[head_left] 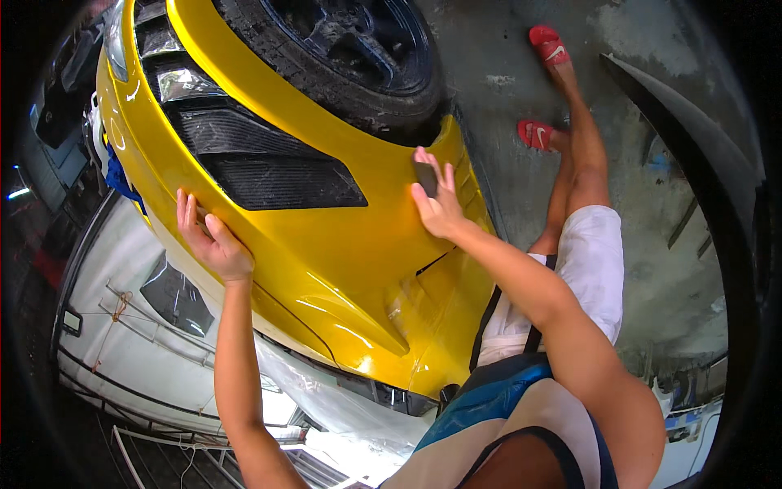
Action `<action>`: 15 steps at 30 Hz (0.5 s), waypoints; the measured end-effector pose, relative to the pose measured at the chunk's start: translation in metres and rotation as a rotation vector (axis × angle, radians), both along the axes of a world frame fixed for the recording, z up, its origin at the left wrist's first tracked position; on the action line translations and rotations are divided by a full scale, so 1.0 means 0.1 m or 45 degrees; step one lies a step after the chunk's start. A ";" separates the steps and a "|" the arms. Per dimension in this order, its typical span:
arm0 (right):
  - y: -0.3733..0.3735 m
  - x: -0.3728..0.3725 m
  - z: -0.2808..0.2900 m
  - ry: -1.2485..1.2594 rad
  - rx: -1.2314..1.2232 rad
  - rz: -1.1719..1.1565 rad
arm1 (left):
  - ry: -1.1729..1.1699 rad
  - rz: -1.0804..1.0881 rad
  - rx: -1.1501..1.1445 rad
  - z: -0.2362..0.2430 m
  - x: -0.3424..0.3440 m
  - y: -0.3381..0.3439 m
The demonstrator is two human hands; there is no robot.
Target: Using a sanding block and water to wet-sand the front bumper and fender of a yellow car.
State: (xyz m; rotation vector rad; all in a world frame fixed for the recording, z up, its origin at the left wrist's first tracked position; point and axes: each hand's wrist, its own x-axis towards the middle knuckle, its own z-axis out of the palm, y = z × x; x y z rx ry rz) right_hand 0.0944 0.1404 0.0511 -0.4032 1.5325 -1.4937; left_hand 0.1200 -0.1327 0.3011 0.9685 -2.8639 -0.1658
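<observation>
A glossy yellow car fender (358,244) fills the middle, with a black ribbed vent (277,175) set into it. My right hand (444,210) is on the fender's right part, behind the wheel arch. Its thumb and fingers are closed around a small dark grey block (426,178), which lies against or just over the paint; its exact kind does not show. My left hand (216,244) is at the fender's left side, below the vent. Its fingers are stretched out and apart, holding nothing, and the fingertips appear to touch the yellow surface.
Above the fender sits a dusty black tyre (350,98) with a dark spoked wheel. My legs and red slides (547,45) stand right on the grey floor (489,77). A black curved panel (692,130) lies farther right. Clear plastic sheeting (326,399) hangs below the car.
</observation>
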 end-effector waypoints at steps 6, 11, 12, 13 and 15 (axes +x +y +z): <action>-0.86 -0.56 0.47 0.222 -0.262 -0.130 | -0.006 0.009 0.004 0.00 0.00 0.00; 0.08 -0.05 0.17 0.233 -0.166 0.126 | 0.053 0.013 0.048 0.02 0.03 0.00; -0.03 -0.10 0.22 0.235 -0.186 0.134 | 0.035 0.005 0.036 0.03 0.04 -0.01; -0.22 -0.21 0.28 0.245 -0.259 0.058 | 0.045 0.015 0.018 0.03 0.05 -0.01; -0.88 -0.66 0.49 0.283 -0.463 -0.109 | -0.026 -0.018 0.011 -0.01 0.07 0.00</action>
